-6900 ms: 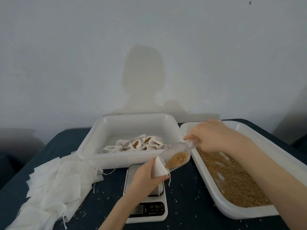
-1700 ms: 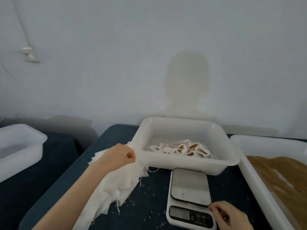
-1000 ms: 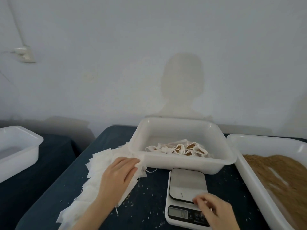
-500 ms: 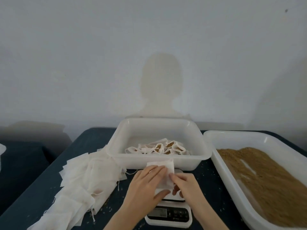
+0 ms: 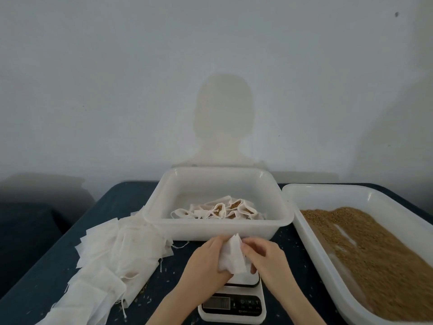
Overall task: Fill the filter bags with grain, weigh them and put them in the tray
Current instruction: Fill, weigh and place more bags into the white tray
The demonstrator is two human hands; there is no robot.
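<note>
An empty white filter bag (image 5: 232,256) is held over the white kitchen scale (image 5: 232,306). My left hand (image 5: 207,261) grips its left side and my right hand (image 5: 264,256) pinches its right side near the top. Behind them stands a white tray (image 5: 164,212) holding several filled filter bags (image 5: 225,211). To the right, a large white tray (image 5: 302,221) holds brown grain (image 5: 365,252). A heap of empty filter bags (image 5: 110,261) lies on the dark table at the left.
Loose grains are scattered on the dark blue table (image 5: 117,200) around the scale. A plain wall rises right behind the trays. The table's left edge drops off beside the heap of bags.
My left hand took one bag from the heap and brought it over the scale. My right hand left the scale's buttons and joined it; the bag is now lifted and bunched between both hands.
</note>
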